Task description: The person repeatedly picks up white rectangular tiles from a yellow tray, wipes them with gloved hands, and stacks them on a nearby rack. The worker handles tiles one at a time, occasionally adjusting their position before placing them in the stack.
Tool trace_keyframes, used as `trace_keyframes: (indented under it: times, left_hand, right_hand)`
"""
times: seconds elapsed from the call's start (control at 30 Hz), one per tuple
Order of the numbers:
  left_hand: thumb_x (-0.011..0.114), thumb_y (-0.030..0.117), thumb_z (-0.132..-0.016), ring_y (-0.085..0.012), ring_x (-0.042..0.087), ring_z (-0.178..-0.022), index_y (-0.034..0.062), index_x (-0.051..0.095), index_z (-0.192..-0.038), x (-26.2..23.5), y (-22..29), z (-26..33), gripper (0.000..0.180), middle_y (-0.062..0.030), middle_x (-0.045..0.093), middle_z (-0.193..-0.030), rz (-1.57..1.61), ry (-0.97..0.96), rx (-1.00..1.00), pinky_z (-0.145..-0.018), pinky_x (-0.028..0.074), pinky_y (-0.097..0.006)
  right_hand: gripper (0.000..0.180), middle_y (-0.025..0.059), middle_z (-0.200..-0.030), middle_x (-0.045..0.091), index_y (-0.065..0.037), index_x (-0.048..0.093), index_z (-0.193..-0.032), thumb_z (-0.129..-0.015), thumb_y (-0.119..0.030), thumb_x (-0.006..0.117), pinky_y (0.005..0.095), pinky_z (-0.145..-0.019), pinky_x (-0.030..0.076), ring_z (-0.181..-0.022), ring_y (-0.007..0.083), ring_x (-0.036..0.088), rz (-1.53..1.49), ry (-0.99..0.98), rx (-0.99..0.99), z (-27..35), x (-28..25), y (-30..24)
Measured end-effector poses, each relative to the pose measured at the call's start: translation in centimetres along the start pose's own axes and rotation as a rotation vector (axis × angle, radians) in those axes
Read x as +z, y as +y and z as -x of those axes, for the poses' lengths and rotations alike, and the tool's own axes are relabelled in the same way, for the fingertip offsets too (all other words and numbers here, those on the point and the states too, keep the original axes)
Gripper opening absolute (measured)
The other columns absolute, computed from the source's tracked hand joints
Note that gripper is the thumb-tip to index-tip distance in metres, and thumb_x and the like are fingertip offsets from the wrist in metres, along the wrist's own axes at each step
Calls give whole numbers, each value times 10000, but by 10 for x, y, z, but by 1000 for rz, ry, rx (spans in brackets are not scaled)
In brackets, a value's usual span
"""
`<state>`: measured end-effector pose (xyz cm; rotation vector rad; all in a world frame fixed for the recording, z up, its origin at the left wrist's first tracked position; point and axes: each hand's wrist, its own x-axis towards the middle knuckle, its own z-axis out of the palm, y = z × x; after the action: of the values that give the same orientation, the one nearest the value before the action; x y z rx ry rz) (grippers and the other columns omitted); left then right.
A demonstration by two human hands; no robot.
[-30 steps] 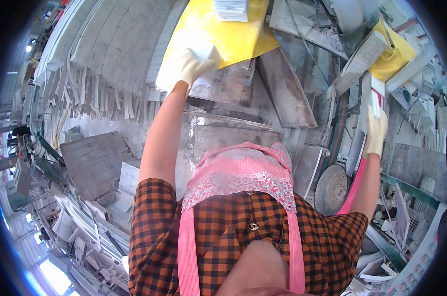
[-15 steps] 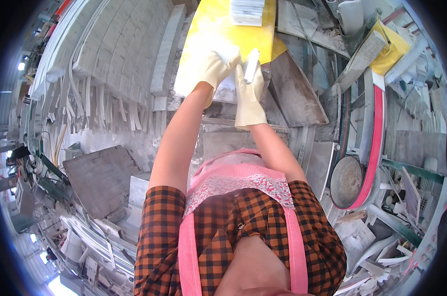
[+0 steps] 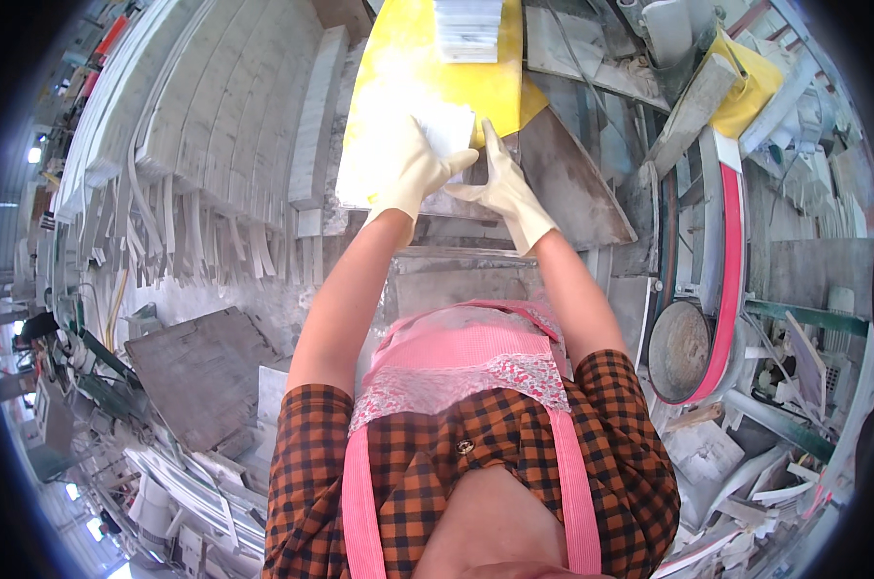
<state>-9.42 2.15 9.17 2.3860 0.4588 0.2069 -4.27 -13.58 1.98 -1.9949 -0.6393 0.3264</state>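
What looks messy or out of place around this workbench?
Broken pale stone strips lie jumbled at the left, and offcuts are heaped at the lower right. White dust coats the yellow board where the left hand and right hand hold a white tile.

Small white rectangular tile (image 3: 448, 130), pale and overexposed, lying flat on a yellow surface (image 3: 475, 92) toward 12 o'clock in the view. Pinched at its near edge between two cream-gloved hands, left hand (image 3: 413, 174) at its 7 o'clock corner, right hand (image 3: 499, 183) at its 5 o'clock.
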Motion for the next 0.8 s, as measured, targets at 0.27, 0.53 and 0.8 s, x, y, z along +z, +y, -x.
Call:
trace_keyframes:
  times: [0.27, 0.53, 0.8]
  left_hand:
    - [914, 386, -614, -334, 655, -1093, -126, 528, -1298, 2, -3, -4, 938, -260, 650, -1191, -25, -20, -81, -931, 532, -409]
    - [917, 414, -613, -320, 647, -1124, -134, 468, -1365, -1, -2, -7, 1033, -278, 625, -1255, -3, -133, -190, -938, 528, -405]
    - [755, 734, -692, -331, 691, -1014, -19, 733, -1050, -19, 30, -25, 834, -213, 729, -1014, -624, -333, -189, -861, 532, -379]
  right_hand:
    - [1441, 232, -1560, 353, -43, 193, -1590, -449, -425, 985, 415, -1226, 300, -1462, 371, 326, 117, -196, -34, -35, -17, 6]
    - [1390, 198, -1540, 385, -54, 252, -1560, -449, -463, 980, 426, -1228, 297, -1451, 357, 337, 233, -144, -129, -34, -14, 7]
    - [1337, 197, -1470, 435, 8, 258, -1535, -520, -558, 919, 458, -1223, 245, -1412, 359, 353, 434, -26, -218, -20, -12, 12]
